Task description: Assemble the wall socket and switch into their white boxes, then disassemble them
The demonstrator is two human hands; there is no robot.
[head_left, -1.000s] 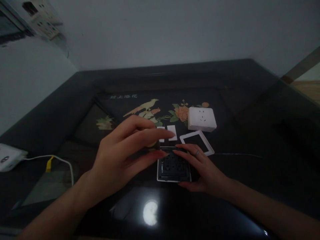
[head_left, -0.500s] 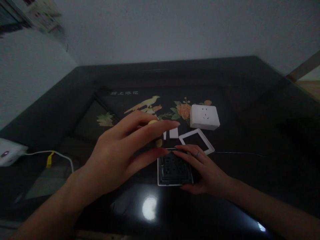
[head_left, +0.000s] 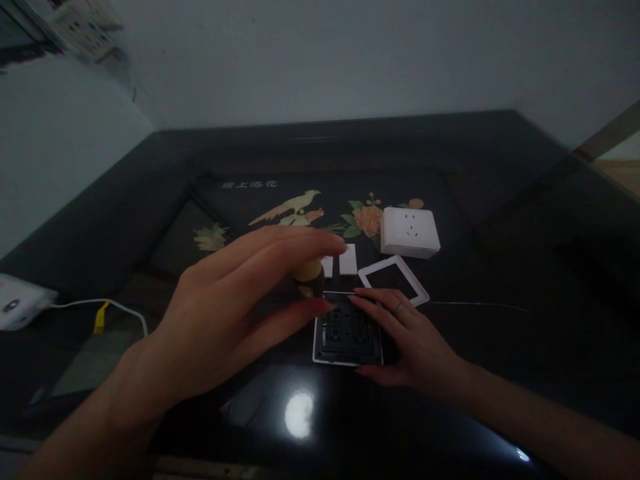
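"Where's the black square unit (head_left: 348, 333)?"

"On the near part of the table (head_left: 450, 200), around the middle. It has a thin white rim, and its moulded side faces up."

"What is the right hand (head_left: 407, 337) doing?"

"It holds the unit from the right. Its fingers are bent, two tips at the far edge and the thumb by the near edge. There's a ring on one finger."

"And the left hand (head_left: 240, 300)?"

"It's over the unit's far left corner. The fingers arch well apart from the thumb, with a yellow-and-dark handle (head_left: 307, 270) upright between them. I can't tell how firmly it is gripped, and I can't see its lower end."

"What lies beyond?"

"Two small white pieces (head_left: 349, 259), side by side, the left one partly covered by the left hand. To their right, a white open frame (head_left: 414, 279) lies at an angle, and a white socket box (head_left: 410, 230) sits just past it."

"Anything farther left?"

"A white device (head_left: 23, 303) at the left edge, with a white cable (head_left: 123, 305) carrying a yellow tag (head_left: 100, 319). The dark, glossy tabletop also shows a bird picture (head_left: 295, 205) and an orange flower picture (head_left: 368, 220)."
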